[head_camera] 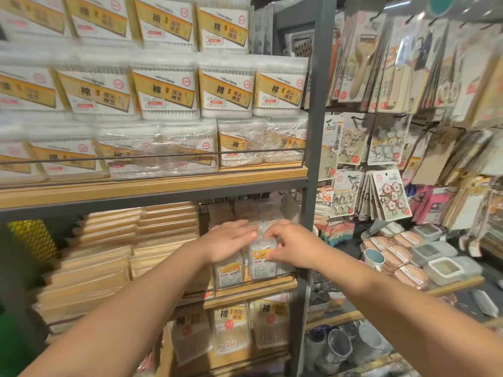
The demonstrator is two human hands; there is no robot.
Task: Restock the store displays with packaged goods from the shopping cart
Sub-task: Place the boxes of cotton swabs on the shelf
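Observation:
Two clear packets with white and orange labels stand side by side at the front right of the middle wooden shelf (pixel 255 291). My left hand (pixel 231 240) lies flat with straight fingers on top of the left packet (pixel 228 270). My right hand (pixel 288 247) has curled fingers and pinches the top edge of the right packet (pixel 262 261). More clear packets stand behind them, partly hidden by my hands. The shopping cart is not in view.
Tan flat packs (pixel 109 251) fill the left of that shelf. Cotton swab boxes (pixel 168 91) crowd the shelf above, cotton bags (pixel 231 330) the one below. A grey upright post (pixel 313 159) borders the right. Beyond it hang carded hooks (pixel 389 197) over containers (pixel 441 265).

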